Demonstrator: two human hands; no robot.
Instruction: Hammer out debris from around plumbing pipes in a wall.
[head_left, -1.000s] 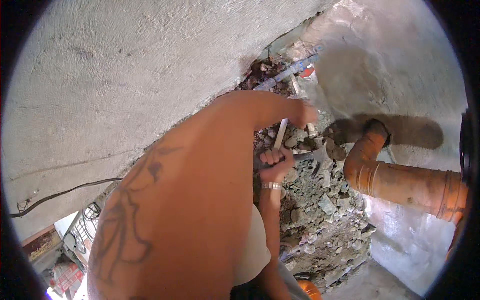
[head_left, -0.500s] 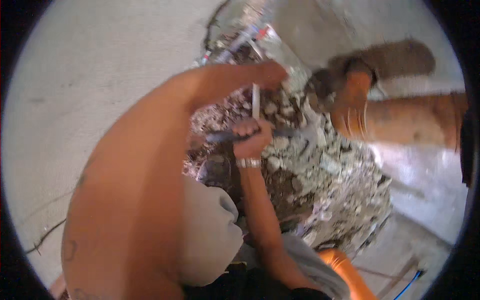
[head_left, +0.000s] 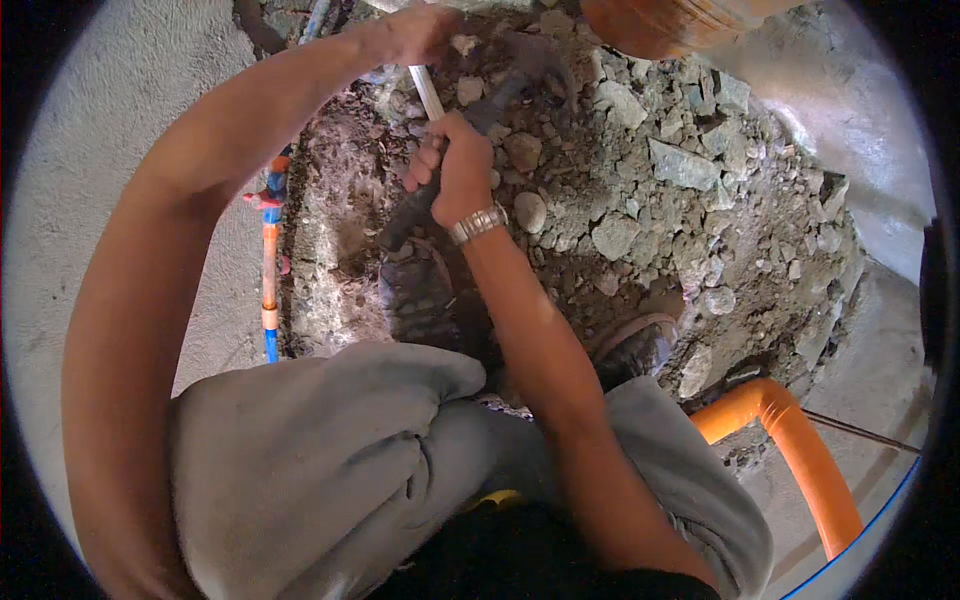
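Gripping a dark bar [head_left: 495, 105], right hand [head_left: 462, 168], bar jutting from both sides, left hand [head_left: 424, 34] beyond, grip unclear

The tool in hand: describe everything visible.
The tool has a pale handle and a long, dark, metal-looking head angled from it, slanting lower left to upper right above rubble. The right hand grips the head; the left hand is at the handle's upper end, grip unclear. The head's upper-right end is blurred.

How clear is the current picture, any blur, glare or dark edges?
In the head view, black vignetting rings the rim; the left hand and the dark tool's upper end look blurred; glare brightens the wall at upper right; the rubble looks fairly sharp.
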